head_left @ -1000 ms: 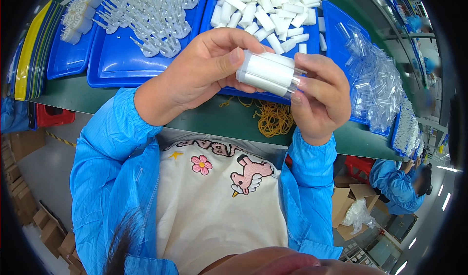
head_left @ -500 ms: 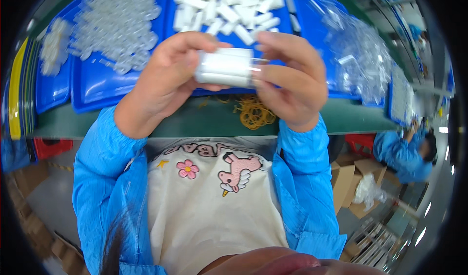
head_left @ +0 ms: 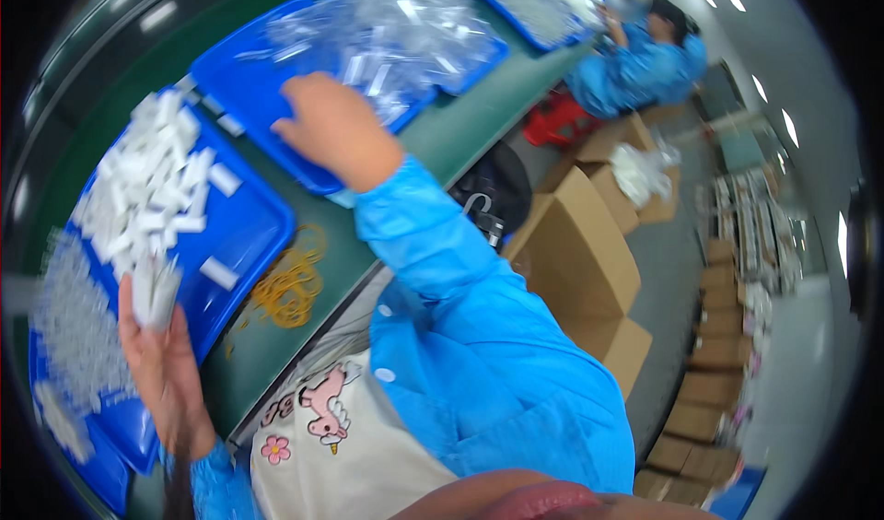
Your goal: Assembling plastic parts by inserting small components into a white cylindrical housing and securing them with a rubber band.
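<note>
My left hand (head_left: 164, 373), at the lower left, grips a small bundle of white tubes (head_left: 155, 294) held upright, with motion blur on it. Just beyond lies a blue tray (head_left: 244, 211) piled with similar short white tubes (head_left: 152, 175). My right hand (head_left: 336, 128) is stretched out over another blue tray (head_left: 221, 69); its thumb and a finger are apart, with nothing seen between them, and its other fingers are partly hidden. Close by that hand, clear plastic pieces (head_left: 396, 36) are heaped in the tray.
Yellow rubber bands (head_left: 290, 290) lie on the green table (head_left: 442, 142) near its edge. Small clear parts (head_left: 78, 327) fill a tray at left. An open cardboard box (head_left: 580, 253) stands below the table. A co-worker in blue (head_left: 635, 69) sits at the far right.
The view has swung to the right. My right hand has let go of the white bundle and moved right to the clear-plastic tray. My left hand keeps the bundle.
</note>
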Tool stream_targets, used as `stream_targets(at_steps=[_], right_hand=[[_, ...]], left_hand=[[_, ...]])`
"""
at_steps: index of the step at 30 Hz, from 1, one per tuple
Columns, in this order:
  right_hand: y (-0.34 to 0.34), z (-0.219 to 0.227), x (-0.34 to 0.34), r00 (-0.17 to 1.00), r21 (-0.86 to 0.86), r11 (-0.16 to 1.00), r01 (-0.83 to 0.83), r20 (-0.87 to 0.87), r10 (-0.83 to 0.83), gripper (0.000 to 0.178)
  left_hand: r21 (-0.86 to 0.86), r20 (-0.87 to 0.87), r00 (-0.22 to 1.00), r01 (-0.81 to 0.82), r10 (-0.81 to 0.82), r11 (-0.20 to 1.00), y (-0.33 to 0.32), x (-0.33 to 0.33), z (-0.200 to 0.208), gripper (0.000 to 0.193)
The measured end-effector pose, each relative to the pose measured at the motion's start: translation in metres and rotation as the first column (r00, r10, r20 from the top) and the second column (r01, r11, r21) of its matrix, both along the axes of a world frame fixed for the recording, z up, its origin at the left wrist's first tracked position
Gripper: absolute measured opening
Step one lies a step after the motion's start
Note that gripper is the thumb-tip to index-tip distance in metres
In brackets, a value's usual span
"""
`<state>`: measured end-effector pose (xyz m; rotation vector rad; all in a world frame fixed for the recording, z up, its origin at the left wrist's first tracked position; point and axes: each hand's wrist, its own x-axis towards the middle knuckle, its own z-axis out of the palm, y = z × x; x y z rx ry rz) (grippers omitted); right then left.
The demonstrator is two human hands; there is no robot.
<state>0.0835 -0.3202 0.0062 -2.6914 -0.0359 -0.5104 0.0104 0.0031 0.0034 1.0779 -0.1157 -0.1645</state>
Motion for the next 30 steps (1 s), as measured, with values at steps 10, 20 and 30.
stream_targets(at_steps=[10,20,30], right_hand=[[0.003,0.002,0.006,0.988,0.006,1.0,0.028,0.15,-0.029,0.014],[0.051,0.055,-0.002,0.709,0.841,0.146,-0.52,0.33,0.623,0.028],[0.073,0.027,-0.004,0.697,0.916,0.064,-0.397,0.256,0.669,0.026]], left_hand=[[0.001,-0.075,0.992,0.097,-0.097,0.995,0.014,0.007,-0.012,0.064],[-0.053,0.017,0.994,0.106,-0.105,0.993,-0.002,0.002,0.001,0.047],[-0.054,0.058,0.996,0.066,-0.063,0.996,-0.002,0.009,-0.001,0.044]])
